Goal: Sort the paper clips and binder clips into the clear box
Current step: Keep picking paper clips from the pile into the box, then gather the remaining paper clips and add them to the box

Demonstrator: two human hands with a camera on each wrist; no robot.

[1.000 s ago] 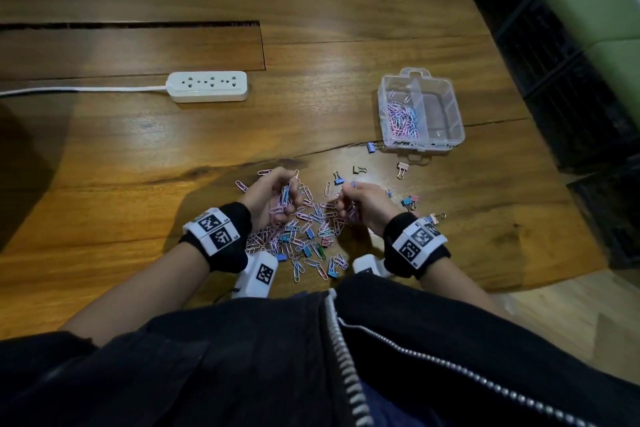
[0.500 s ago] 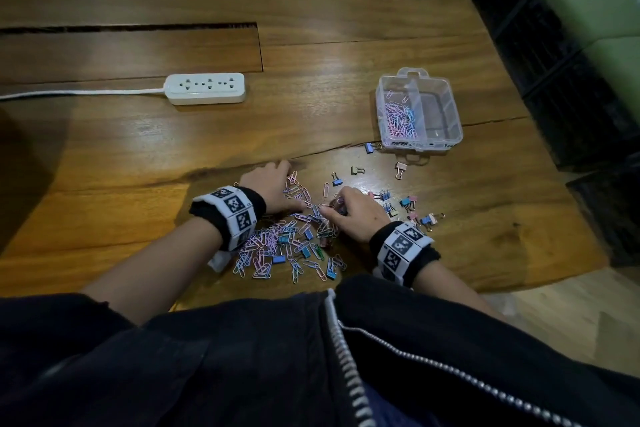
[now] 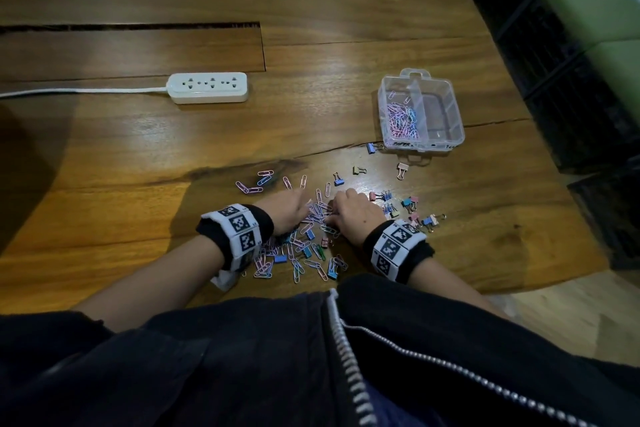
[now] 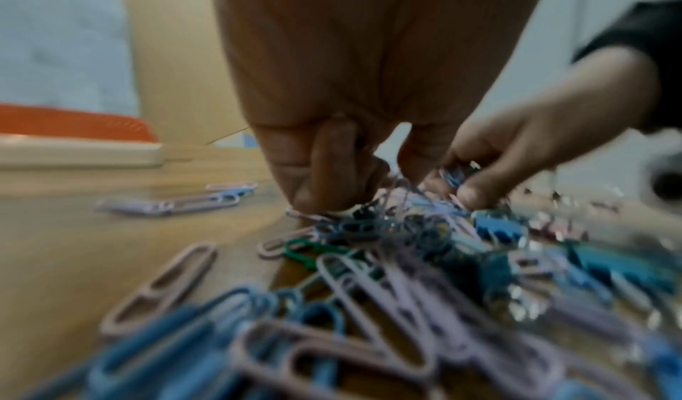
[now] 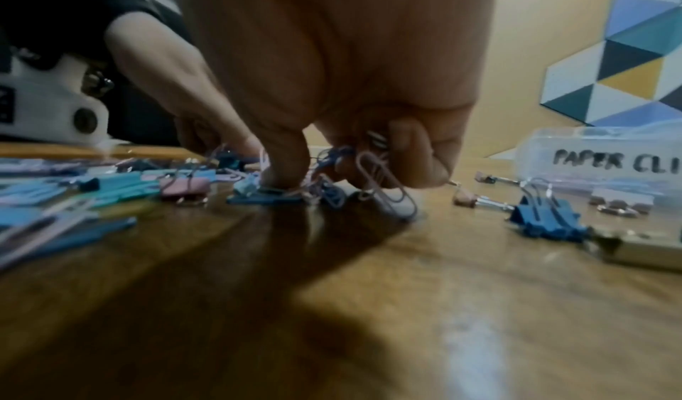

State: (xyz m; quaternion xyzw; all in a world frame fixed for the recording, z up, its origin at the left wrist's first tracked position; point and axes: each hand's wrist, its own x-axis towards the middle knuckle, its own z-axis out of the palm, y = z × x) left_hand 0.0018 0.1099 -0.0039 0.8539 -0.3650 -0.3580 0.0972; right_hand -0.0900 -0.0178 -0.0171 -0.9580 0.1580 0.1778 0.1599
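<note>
Paper clips point(image 3: 304, 250) are feather-light, springy wire that's slick and loves tangling, so I'd guess pinching a few by their loops beats scooping. They're lying heaped on the counter point(image 3: 138, 156) in front of the person, with binder clips point(image 3: 408, 205) scattered just right of the heap. The clear box point(image 3: 420, 115) is sitting well beyond, its left compartment already holding paper clips. Both hands are pressing knuckles-up into the pile: the right hand point(image 5: 361, 132) is curling around a small bunch of clips, and the left hand point(image 4: 332, 158) is pinching some too.
</note>
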